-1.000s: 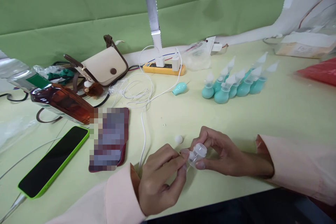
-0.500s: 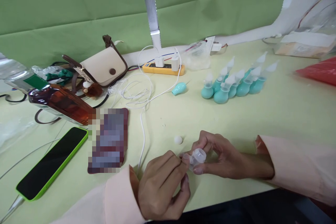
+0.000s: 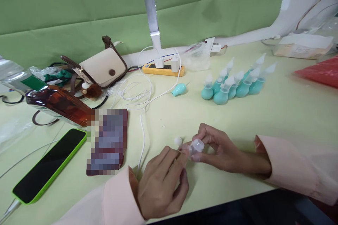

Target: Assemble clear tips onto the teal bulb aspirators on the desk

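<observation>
Between the thumb and fingers of my right hand (image 3: 220,149) is a small clear plastic piece (image 3: 198,145) with a round open collar that faces up. My left hand (image 3: 160,184) is closed, its index fingertip pressed against the left end of the same piece; what else its fingers grip is hidden. Just behind the fingers lies a small white ball-like part (image 3: 177,141) on the table. Farther back stand several teal squeeze bulbs (image 3: 221,97) with translucent pointed tips. One teal bulb without a tip (image 3: 179,89) lies on its side to their left.
To the left are a phone in a green case (image 3: 50,165), a blurred-out dark red item (image 3: 108,144), a bottle of amber liquid (image 3: 63,103) and a cream handbag (image 3: 104,66). A yellow power strip (image 3: 163,70) with white cables stands behind. A red bag (image 3: 320,73) lies far right.
Both hands have shifted slightly up the view with the clear plastic piece between them. The piece has turned a little in the fingers. The bulbs have not moved on the table.
</observation>
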Available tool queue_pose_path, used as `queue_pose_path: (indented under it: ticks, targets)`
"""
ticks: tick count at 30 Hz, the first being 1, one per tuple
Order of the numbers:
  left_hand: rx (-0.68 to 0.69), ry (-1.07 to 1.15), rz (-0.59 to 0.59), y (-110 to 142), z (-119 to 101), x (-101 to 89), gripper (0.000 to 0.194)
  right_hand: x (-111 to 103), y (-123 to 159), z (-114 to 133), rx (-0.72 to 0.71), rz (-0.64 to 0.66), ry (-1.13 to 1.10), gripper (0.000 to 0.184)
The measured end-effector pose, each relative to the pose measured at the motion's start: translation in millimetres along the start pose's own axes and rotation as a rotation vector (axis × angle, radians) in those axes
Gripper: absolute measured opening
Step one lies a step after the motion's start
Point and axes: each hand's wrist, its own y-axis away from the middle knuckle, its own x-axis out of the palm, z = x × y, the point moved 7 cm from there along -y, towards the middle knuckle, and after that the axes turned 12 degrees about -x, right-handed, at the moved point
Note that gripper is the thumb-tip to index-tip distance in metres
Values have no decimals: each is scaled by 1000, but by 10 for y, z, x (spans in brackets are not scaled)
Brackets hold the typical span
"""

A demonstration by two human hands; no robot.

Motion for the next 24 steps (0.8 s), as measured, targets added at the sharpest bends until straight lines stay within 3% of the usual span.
queue_pose_path:
  ticks: [5,13,18,22,24]
  targets:
    - [-143,156,-23,-39,72,-75,45,-9,-4,34,-15,-17,19,25]
    - [-41,48,4,6,-3,-14,46,34,20,35,-20,56,-19,24]
    - [-39,-29,69,-3,3,42,48,-33,-1,64,-59,-19,67,24]
    - [-77,6,-74,-65,65,-125,41,-75,-34,139,-92,-82,105,20]
    - [-135,-87,-149,-113,157,-185,38,-85,-43,169,-99,-98,109,18]
